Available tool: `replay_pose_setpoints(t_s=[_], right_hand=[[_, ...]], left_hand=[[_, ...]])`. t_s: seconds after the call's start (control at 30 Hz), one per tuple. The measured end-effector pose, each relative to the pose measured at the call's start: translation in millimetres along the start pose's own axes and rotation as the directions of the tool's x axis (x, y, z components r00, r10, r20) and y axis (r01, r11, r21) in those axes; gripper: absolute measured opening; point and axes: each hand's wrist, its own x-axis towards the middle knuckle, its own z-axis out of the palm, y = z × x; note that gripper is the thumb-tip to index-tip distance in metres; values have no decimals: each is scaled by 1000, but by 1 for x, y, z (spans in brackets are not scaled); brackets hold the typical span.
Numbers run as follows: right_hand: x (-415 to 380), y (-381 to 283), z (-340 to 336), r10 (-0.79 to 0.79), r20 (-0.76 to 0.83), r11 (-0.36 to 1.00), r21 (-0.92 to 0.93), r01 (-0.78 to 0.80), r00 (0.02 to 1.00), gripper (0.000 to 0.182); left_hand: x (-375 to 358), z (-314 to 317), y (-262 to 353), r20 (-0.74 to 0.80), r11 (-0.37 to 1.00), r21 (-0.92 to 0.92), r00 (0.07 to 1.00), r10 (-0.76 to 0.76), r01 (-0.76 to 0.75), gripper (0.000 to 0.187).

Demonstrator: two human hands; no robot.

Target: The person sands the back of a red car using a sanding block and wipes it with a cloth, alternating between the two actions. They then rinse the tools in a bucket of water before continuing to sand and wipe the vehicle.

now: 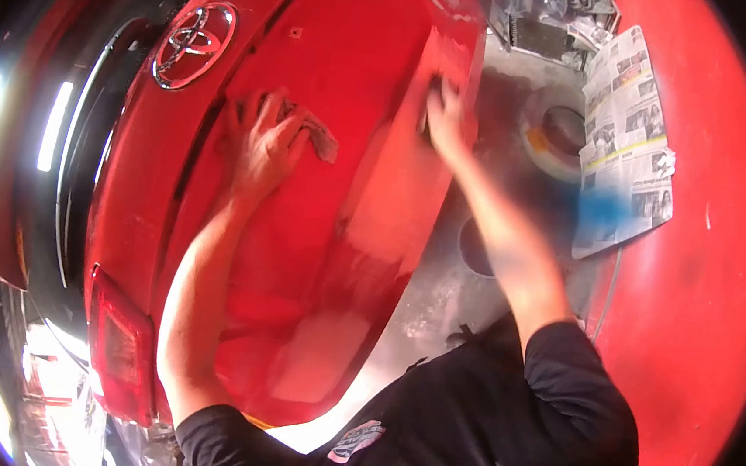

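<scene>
A red car trunk lid [303, 227] with a chrome emblem [193, 45] fills the middle of the head view. My left hand [266, 141] rests on it below the emblem, fingers curled over a crumpled greyish-pink rag [321, 139]. On the right, my right hand [446, 123] grips a small dark block [434, 93] against the lid's lower part, near its edge. Motion blurs that hand, and the block's underside is hidden. Dull, pale-pink patches [390, 204] mark the paint there, and another dull patch [324, 356] lies nearer to me.
A red tail light [121, 345] sits at the lower left. The grey floor [439, 282] shows round stains. At the right, newspaper [629, 148] with blue overspray stands by a red panel [683, 301]. Assorted parts [551, 24] lie at the top.
</scene>
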Motion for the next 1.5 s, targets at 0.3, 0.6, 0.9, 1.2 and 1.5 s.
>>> replay_pose_setpoints(t_s=[0.3, 0.6, 0.9, 1.2, 1.5], right_hand=[[43, -38, 7, 49, 132, 932, 350, -93, 990, 41], [-99, -10, -16, -220, 13, 959, -183, 218, 976, 64], [-92, -17, -28, -164, 58, 968, -184, 172, 985, 63], [14, -46, 4, -14, 44, 1000, -7, 15, 999, 59], [-56, -53, 4, 27, 78, 981, 190, -42, 997, 59]], left_hand=[[-1, -7, 1, 78, 999, -25, 996, -37, 39, 32], [5, -11, -4, 82, 999, -23, 996, -21, 23, 32], [2, -5, -4, 56, 1000, -19, 998, 11, -10, 31], [2, 3, -7, 34, 998, -63, 999, 19, -17, 33], [0, 6, -7, -5, 1000, 11, 1000, 16, -16, 28]])
